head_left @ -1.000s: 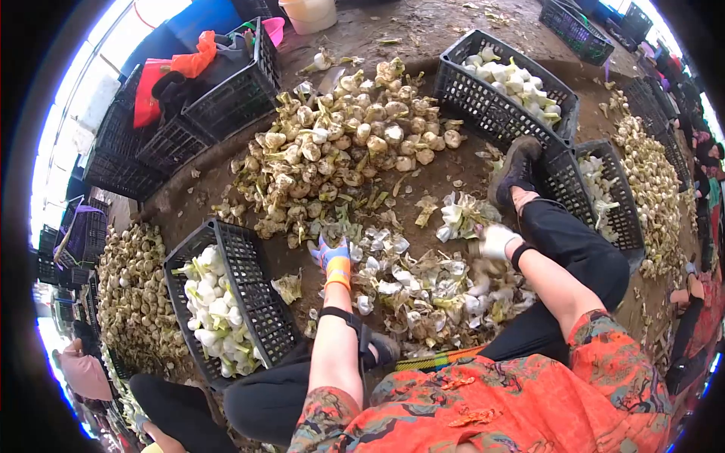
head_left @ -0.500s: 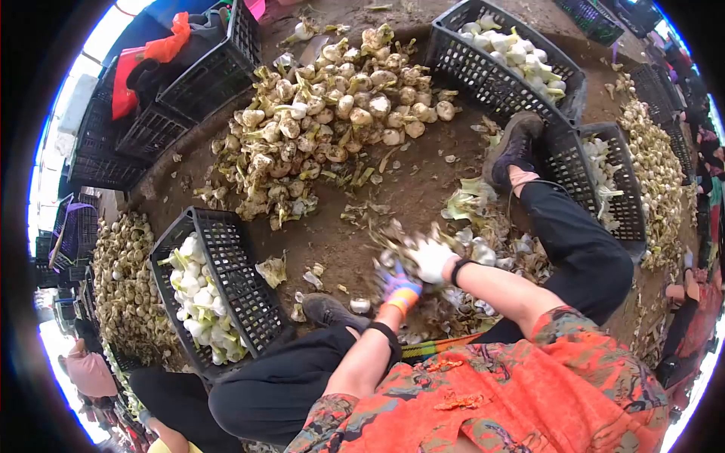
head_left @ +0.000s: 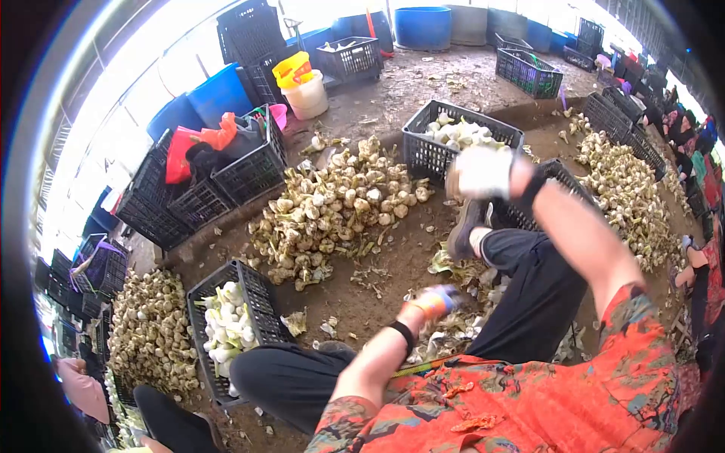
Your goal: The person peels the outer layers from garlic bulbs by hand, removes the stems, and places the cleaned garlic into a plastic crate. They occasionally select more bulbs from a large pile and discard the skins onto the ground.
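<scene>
My right hand (head_left: 483, 172), in a white glove, is raised in front of a black crate (head_left: 427, 157) of cleaned white garlic bulbs (head_left: 462, 131). It is smeared by motion, and whether anything is in its fingers cannot be made out. My left hand (head_left: 434, 302), in a purple and orange glove, hangs low over loose garlic skins (head_left: 445, 340) between my legs; its fingers are blurred too. Ahead on the soil lies a heap of dirty, untrimmed garlic bulbs (head_left: 340, 204). By my left knee stands another black crate (head_left: 266, 309) holding white garlic (head_left: 228, 325).
More garlic heaps lie at the left (head_left: 151, 332) and right (head_left: 627, 204). Black crates with a red bag (head_left: 180, 155) stand at the back left, near a white bucket (head_left: 307, 97). Blue tubs (head_left: 423, 29) line the far side. Other people sit along the right edge.
My hands were together over the skins and have parted. The right rose forward to the far crate; the left stayed low. The view has tilted up, showing more background.
</scene>
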Tool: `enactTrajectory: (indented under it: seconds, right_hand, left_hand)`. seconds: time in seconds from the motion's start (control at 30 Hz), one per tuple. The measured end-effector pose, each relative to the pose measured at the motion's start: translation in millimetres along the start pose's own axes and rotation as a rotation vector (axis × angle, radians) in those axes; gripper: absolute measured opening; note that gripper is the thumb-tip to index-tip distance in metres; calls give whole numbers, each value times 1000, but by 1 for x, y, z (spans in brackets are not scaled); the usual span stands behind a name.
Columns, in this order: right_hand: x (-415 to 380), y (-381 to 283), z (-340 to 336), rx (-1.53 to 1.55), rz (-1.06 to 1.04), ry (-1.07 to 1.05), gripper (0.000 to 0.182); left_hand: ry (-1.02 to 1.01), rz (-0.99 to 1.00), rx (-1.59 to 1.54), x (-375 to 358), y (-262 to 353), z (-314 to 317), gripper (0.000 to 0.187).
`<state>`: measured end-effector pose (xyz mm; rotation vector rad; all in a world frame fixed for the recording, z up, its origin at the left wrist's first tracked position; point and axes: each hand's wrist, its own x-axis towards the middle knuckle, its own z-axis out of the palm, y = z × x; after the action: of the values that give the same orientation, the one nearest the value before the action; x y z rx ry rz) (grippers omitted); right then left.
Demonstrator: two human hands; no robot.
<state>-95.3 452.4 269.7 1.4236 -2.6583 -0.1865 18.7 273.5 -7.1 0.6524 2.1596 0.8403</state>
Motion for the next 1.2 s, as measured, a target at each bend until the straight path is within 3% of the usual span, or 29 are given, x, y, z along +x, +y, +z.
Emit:
enactTrajectory:
  seconds: [0.03, 0.07, 0.1, 0.13, 0.17, 0.23, 0.27, 0.3, 0.33, 0.37, 0.4, 0.43, 0.47, 0.53, 0.6, 0.63, 0.67, 0.73, 0.8, 0.87, 0.93, 1.07, 1.13, 1.2]
  right_hand:
    - [1, 50, -15, 41, 58, 358, 19]
    - [2, 80, -67, 434, 336, 213, 23]
    - [3, 111, -120, 778, 667, 158, 28]
    - [5, 120, -133, 647, 719, 167, 31]
    - [7, 126, -131, 712, 745, 181, 33]
    - [13, 160, -62, 1503, 748, 194, 33]
    - [23, 160, -29, 1541, 804, 150, 29]
    - [32, 160, 4, 1577, 861, 107, 27]
    - [45, 151, 49, 869, 635, 88, 32]
    - [57, 143, 94, 86, 552, 146, 39]
    - [67, 155, 166, 607, 547, 119, 47]
    - [81, 156, 217, 584, 773, -57, 53]
    - [99, 160, 247, 865, 928, -261, 58]
    - [123, 173, 350, 967, 1067, -114, 64]
    - [155, 180, 394, 980, 1222, -127, 65]
    - [168, 179, 421, 1002, 1280, 28, 65]
    - [176, 191, 475, 1099, 1230, -51, 64]
    - [204, 158, 397, 807, 1313, -293, 62]
    - [204, 154, 403, 808, 1262, -271, 58]
    - [191, 156, 421, 828, 1061, -246, 60]
    - [188, 144, 434, 946, 989, -176, 61]
    - [191, 120, 391, 1051, 1007, -204, 54]
    - [192, 108, 378, 969, 793, -388, 52]
    - [193, 74, 381, 877, 142, -101, 46]
  left_hand:
    - [108, -86, 10, -6, -7, -33, 51]
    - [239, -34, 195, -3, -41, -65, 52]
    - [346, -224, 118, -66, -17, -152, 52]
    - [473, -224, 251, -103, 3, -189, 52]
    - [526, -303, 121, -116, -23, -218, 53]
    - [622, -394, 267, -154, -63, -272, 51]
    - [637, -412, 388, -177, -62, -290, 53]
    - [653, -519, 472, -190, -57, -303, 50]
    - [638, -480, 535, -203, -82, -318, 51]
    - [674, -506, 553, -213, -96, -326, 52]
    - [649, -521, 570, -223, -101, -336, 52]
    - [620, -603, 560, -228, -112, -347, 54]
    - [612, -627, 533, -232, -130, -357, 59]
    - [677, -649, 560, -228, -163, -374, 64]
    - [728, -619, 562, -197, -176, -393, 66]
    - [757, -583, 568, -177, -186, -402, 67]
    - [786, -544, 569, -153, -195, -410, 67]
    - [786, -470, 600, -99, -205, -429, 71]
    - [791, -344, 602, -40, -225, -450, 71]
    - [760, -392, 524, 18, -230, -468, 75]
    - [774, -334, 516, 73, -250, -474, 73]
    - [580, -430, 520, 152, -288, -448, 71]
    - [514, -460, 514, 158, -272, -452, 69]
    - [526, -404, 501, 154, -277, -449, 68]
